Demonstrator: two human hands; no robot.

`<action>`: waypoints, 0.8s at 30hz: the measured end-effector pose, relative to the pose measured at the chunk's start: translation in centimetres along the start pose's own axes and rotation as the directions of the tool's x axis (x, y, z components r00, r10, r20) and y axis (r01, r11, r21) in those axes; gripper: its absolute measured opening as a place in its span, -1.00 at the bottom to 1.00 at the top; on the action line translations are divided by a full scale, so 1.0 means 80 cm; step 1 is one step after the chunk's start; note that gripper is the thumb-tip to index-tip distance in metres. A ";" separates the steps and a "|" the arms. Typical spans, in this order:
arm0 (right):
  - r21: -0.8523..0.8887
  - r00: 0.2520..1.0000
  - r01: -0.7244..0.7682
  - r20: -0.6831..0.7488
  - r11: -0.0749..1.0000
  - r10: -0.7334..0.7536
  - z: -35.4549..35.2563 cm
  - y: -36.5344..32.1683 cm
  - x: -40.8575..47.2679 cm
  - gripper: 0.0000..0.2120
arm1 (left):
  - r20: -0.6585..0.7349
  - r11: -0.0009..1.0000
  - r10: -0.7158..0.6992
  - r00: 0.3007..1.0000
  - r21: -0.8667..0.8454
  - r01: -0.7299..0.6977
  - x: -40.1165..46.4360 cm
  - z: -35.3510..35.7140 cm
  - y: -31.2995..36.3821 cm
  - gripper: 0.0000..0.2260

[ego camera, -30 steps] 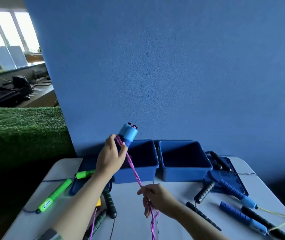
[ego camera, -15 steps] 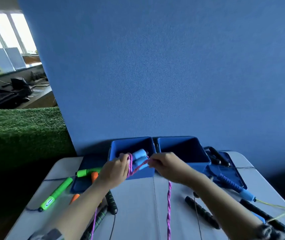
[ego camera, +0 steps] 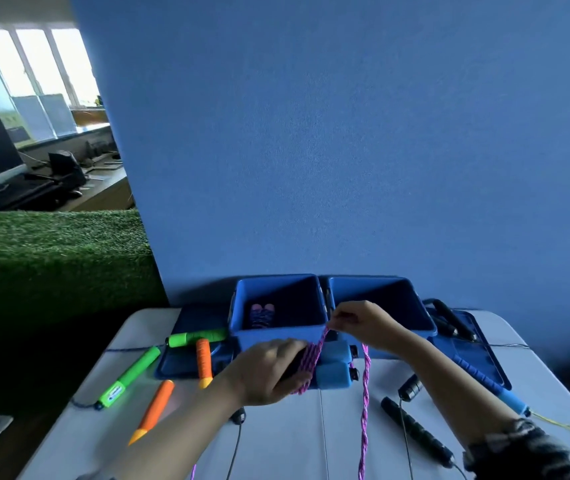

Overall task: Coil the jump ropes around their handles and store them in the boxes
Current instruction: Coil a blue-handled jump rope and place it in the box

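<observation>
My left hand (ego camera: 265,372) grips two light-blue handles (ego camera: 334,365) held side by side, just in front of the left blue box (ego camera: 276,336). A pink braided rope (ego camera: 365,393) is wound in several turns around them. My right hand (ego camera: 363,320) pinches the rope just above the handles, and its free end hangs down toward me over the table. A coiled pink-handled rope (ego camera: 262,315) lies inside the left box. The right blue box (ego camera: 415,327) stands beside it; its inside looks dark.
On the white table (ego camera: 283,445) lie green handles (ego camera: 127,375), orange handles (ego camera: 153,408) and black handles (ego camera: 415,431). A blue lid (ego camera: 477,355) at the right holds more black handles and a blue handle (ego camera: 491,386). A blue panel stands behind the boxes.
The handles came down from raised height to just in front of the left box. My right hand rose from low on the rope, and more turns lie around the handles.
</observation>
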State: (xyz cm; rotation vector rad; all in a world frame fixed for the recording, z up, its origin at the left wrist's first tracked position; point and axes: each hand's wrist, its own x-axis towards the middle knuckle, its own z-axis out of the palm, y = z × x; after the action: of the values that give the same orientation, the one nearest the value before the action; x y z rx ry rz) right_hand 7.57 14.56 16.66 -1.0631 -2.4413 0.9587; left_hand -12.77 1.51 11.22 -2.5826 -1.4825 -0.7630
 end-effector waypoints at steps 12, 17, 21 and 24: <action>0.617 0.953 -0.298 0.155 0.728 0.259 0.058 -0.007 -0.032 -0.81 | -0.216 0.931 -0.336 0.917 -0.221 0.289 0.023 -0.022 0.003 -0.41; 0.604 0.948 -0.318 0.200 0.731 0.246 0.101 -0.030 -0.057 -0.69 | -0.403 0.848 -0.527 0.748 -0.311 0.429 0.037 -0.035 -0.023 -0.42; 0.602 0.949 -0.313 0.167 0.735 0.267 0.116 -0.045 -0.072 -0.66 | -0.412 0.796 -0.599 0.687 -0.215 0.566 0.031 -0.044 -0.041 -0.44; 0.528 0.964 -0.263 0.113 0.807 0.240 0.112 -0.054 -0.080 -0.64 | -0.409 0.748 -0.641 0.650 -0.140 0.649 0.025 -0.040 -0.047 -0.40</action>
State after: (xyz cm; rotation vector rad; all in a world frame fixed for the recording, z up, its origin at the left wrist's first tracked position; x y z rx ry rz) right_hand 5.01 3.61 12.97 -1.1666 -1.8829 1.6449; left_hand -16.30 4.13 14.20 -1.6265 -2.2155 -1.2697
